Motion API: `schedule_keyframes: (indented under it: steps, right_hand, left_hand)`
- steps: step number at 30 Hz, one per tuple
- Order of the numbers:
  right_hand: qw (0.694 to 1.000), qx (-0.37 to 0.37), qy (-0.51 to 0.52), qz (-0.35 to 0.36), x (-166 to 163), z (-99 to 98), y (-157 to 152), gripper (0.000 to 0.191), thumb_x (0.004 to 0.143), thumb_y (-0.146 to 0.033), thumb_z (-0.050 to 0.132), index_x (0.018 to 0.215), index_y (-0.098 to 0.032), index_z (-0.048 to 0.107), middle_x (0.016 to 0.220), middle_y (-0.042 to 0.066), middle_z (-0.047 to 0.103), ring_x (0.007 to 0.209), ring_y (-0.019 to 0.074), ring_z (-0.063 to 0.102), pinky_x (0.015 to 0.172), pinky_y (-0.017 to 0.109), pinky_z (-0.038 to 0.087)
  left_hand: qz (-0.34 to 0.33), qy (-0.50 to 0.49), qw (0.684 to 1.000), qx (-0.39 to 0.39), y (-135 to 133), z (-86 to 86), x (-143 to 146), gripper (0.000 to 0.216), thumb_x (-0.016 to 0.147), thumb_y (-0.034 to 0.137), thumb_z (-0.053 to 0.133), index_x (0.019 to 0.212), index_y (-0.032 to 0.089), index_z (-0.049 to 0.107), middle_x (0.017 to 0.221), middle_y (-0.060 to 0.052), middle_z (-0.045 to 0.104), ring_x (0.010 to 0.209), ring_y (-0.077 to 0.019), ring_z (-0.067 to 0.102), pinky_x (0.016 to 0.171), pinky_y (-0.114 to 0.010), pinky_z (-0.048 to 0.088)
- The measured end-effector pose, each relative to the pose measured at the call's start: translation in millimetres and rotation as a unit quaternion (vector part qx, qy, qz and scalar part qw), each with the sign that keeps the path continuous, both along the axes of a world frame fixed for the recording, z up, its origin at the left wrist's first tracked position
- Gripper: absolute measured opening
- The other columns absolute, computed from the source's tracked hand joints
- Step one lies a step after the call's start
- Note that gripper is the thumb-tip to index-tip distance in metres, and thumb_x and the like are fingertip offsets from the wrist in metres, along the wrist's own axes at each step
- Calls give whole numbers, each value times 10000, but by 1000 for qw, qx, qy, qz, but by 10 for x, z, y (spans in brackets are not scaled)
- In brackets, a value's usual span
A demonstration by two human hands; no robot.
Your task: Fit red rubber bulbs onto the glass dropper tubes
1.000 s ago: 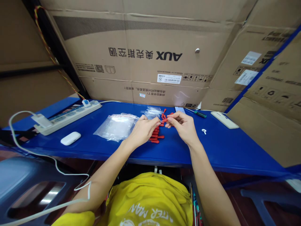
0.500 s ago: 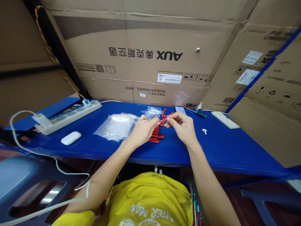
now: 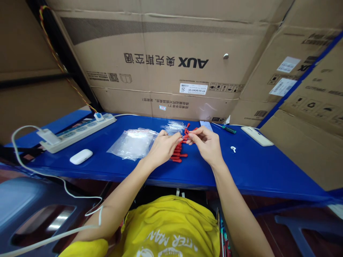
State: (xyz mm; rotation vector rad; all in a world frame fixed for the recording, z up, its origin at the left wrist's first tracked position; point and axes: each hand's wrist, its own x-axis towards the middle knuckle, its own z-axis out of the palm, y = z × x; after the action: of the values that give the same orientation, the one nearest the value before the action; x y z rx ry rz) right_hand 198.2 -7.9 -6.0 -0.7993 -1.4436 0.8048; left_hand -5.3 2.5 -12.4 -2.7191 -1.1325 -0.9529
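My right hand (image 3: 205, 142) pinches a small red plastic handle (image 3: 189, 132) between thumb and fingertips. Close beside it, my left hand (image 3: 166, 145) is closed in a pinch, its fingertips almost meeting the right ones; what it grips is too small and covered to make out. Several red handles (image 3: 177, 155) lie in a row below and between the hands, partly hidden by the left one. Behind the left fingers sits a pile of thin, shiny metal rods (image 3: 173, 127). Clear plastic bags (image 3: 134, 144) lie flat to the left of my left hand.
On the blue table (image 3: 241, 167) are a white earbud case (image 3: 81, 157), one earbud (image 3: 233, 149), a green-handled screwdriver (image 3: 229, 130), a white power bank-like block (image 3: 256, 136) and a power strip (image 3: 80, 132) with a white cable. A cardboard wall (image 3: 160, 39) stands behind.
My right hand has shifted very slightly left, and its fingers have turned a little around the red handle. My left hand stays in the same place.
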Motion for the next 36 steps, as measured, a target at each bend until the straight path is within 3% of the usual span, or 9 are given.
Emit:
schedule_keyframes:
  steps: [10, 16, 36]
  right_hand:
    - [1000, 10, -12, 1, -71, -11, -29, 371, 882, -581, 832, 847, -236, 699, 750, 18, 749, 664, 203, 754, 690, 378, 670]
    - [1000, 10, -3, -10, -23, 14, -23, 342, 926, -558, 802, 953, -238, 686, 763, 13, 763, 654, 182, 747, 666, 344, 656]
    - [1000, 10, 11, 4, -62, 8, -31, 386, 878, -586, 837, 841, -241, 668, 734, 10, 743, 633, 186, 735, 648, 356, 649]
  left_hand:
    - [10, -13, 1000, 3, 23, -12, -11, 411, 1167, 379, 237, 938, 229, 543, 704, -15, 669, 600, -202, 514, 804, -371, 348]
    - [2, -18, 1000, 2, 12, 9, 36, 435, 1173, 410, 225, 940, 225, 543, 719, -18, 688, 606, -207, 504, 814, -376, 349]
    - [-12, -23, 1000, -13, -10, 9, 18, 382, 1165, 374, 237, 923, 235, 499, 715, -12, 678, 614, -210, 532, 825, -386, 353]
